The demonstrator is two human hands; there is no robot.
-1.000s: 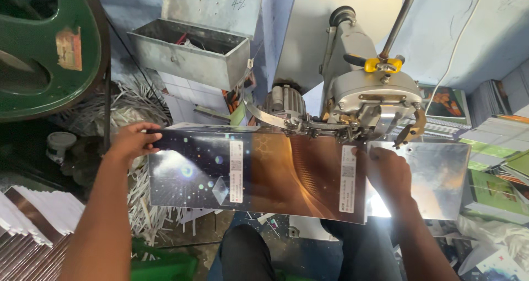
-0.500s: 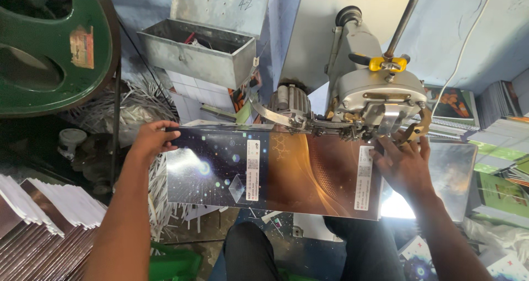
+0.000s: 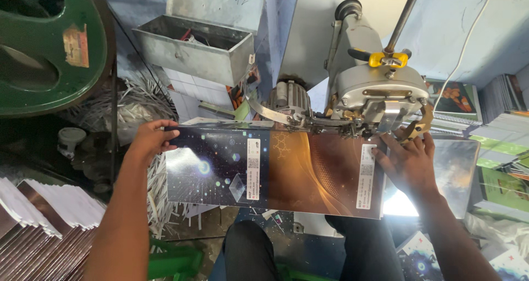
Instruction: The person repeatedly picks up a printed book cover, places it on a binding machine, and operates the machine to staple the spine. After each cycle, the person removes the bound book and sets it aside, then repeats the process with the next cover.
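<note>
A cramped blue-walled workshop it was, with a big green wheel filling the upper left corner and a grey metal box sitting open just behind the work spot. Paper strips lay strewn below that box, and a fanned stack of folded sheets waited at the lower left. Centre stage stood the grey stitching machine, its yellow knob up top and a small ribbed motor beside it on the left. Right under the machine's head lay the glossy cover sheet, opened flat, dark and starry on its left half, brown-orange on its right, its upper edge tucked beneath the machine arm. The left hand gripped the sheet's upper left corner, fingers curled over the edge. The right hand was pressed flat and open on the sheet's right end, fingertips just below the machine's head, holding nothing in a clench. Over to the right, stacks of printed booklets crowded in, green and white covers showing. The person's dark-trousered knees sat below the sheet, and more starry covers lay near the lower right.
</note>
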